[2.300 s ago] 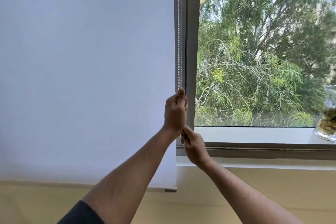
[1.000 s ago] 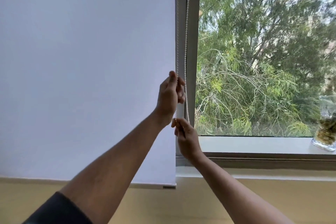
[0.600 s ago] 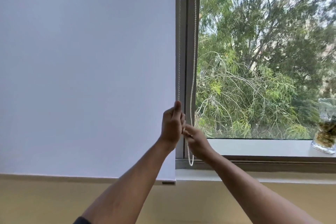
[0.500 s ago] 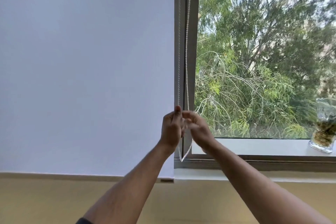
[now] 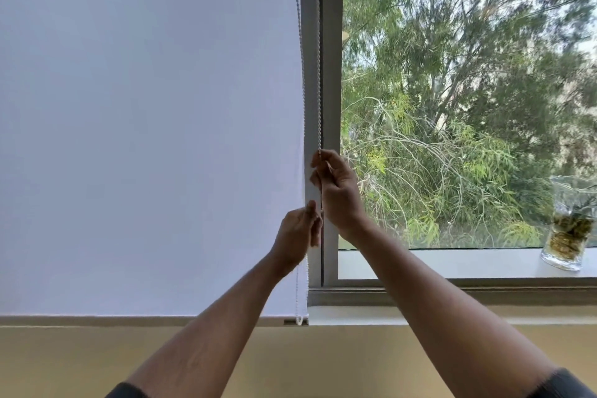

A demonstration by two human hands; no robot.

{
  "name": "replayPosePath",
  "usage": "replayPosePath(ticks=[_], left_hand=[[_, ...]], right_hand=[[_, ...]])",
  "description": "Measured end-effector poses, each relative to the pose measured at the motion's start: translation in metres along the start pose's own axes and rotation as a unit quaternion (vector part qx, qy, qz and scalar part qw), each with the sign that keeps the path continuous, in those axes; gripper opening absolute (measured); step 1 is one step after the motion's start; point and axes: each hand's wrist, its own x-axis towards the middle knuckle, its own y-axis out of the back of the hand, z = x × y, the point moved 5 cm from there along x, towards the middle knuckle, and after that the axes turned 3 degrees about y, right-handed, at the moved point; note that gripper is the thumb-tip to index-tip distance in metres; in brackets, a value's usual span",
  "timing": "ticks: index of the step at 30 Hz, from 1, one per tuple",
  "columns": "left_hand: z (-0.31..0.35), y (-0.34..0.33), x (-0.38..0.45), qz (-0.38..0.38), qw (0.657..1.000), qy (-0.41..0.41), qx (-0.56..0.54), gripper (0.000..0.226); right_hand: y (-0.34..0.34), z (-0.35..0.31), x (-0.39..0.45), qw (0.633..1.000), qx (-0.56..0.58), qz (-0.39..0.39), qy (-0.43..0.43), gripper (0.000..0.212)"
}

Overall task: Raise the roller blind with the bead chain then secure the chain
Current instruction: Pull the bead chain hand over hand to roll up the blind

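Observation:
A white roller blind [image 5: 145, 126] covers the left window pane, and its bottom bar [image 5: 129, 320] hangs just below sill height. A white bead chain [image 5: 319, 74] drops in two strands along the grey window frame [image 5: 331, 74]. My right hand [image 5: 339, 194] pinches the right strand at about mid-height of the frame. Lower and slightly left, my left hand [image 5: 298, 234] closes its fingers around the left strand. The chain's loop end [image 5: 299, 320] dangles by the blind's bottom corner.
The right pane is uncovered and shows green trees [image 5: 468, 107]. A glass vase [image 5: 570, 223] with plant stems stands on the white sill [image 5: 452, 263] at the far right. A beige wall [image 5: 323, 359] lies below the window.
My right hand has climbed up the right strand above my left hand. My left hand has dropped lower on the left strand. The blind's bottom edge has risen slightly over the frames.

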Motion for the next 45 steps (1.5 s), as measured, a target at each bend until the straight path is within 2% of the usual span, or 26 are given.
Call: replayPosePath(ticks=[4,6,10,14,18,23,26,27,29,31,36,40,43,45], left_hand=[[0.037,0.026,0.02,0.057,0.997,-0.028,-0.049,0.057],[0.068,0.03,0.03,0.068,0.993,-0.055,-0.078,0.052],[0.123,0.028,0.044,0.043,0.99,-0.078,-0.106,0.046],[0.142,0.021,0.048,0.03,0.987,-0.053,-0.151,0.05],[0.113,0.017,0.038,0.096,0.984,-0.047,-0.144,0.06],[0.074,0.02,0.033,0.125,0.986,-0.032,-0.104,0.062],[0.055,0.023,0.03,0.141,0.987,-0.031,-0.077,0.059],[0.05,0.022,0.028,0.14,0.987,-0.034,-0.069,0.058],[0.043,0.017,0.021,0.124,0.989,-0.047,-0.071,0.059],[0.037,0.009,0.014,0.103,0.99,-0.056,-0.076,0.055],[0.011,-0.009,-0.001,0.091,0.994,-0.007,-0.055,0.056],[0.002,-0.009,-0.006,0.079,0.996,0.003,-0.044,0.051],[-0.009,-0.001,-0.003,0.018,0.999,0.02,-0.029,0.048],[-0.014,0.011,-0.001,-0.016,1.0,0.025,-0.006,0.056]], right_hand=[[0.004,0.006,-0.003,0.996,-0.077,-0.021,0.025,0.037],[0.004,0.013,-0.006,0.997,-0.076,-0.02,0.02,0.039],[-0.002,0.034,-0.017,0.992,-0.121,-0.028,0.01,0.043],[-0.003,0.053,-0.039,0.987,-0.157,-0.035,0.003,0.042],[0.005,0.068,-0.054,0.984,-0.166,-0.058,-0.03,0.036],[0.019,0.084,-0.07,0.973,-0.181,-0.11,-0.088,0.032],[0.022,0.073,-0.064,0.982,-0.118,-0.095,-0.115,0.023],[0.022,0.066,-0.058,0.985,-0.097,-0.079,-0.12,0.026],[0.019,0.047,-0.042,0.99,-0.058,-0.047,-0.117,0.034],[0.011,0.023,-0.023,0.995,-0.023,-0.035,-0.095,0.03],[-0.017,-0.027,0.02,0.996,0.036,-0.056,-0.058,0.024],[-0.026,-0.022,0.025,0.998,-0.042,-0.035,-0.025,0.033],[-0.022,-0.014,0.013,0.998,-0.06,-0.02,0.018,0.034],[-0.019,-0.009,0.004,0.995,-0.089,-0.025,0.029,0.033]])
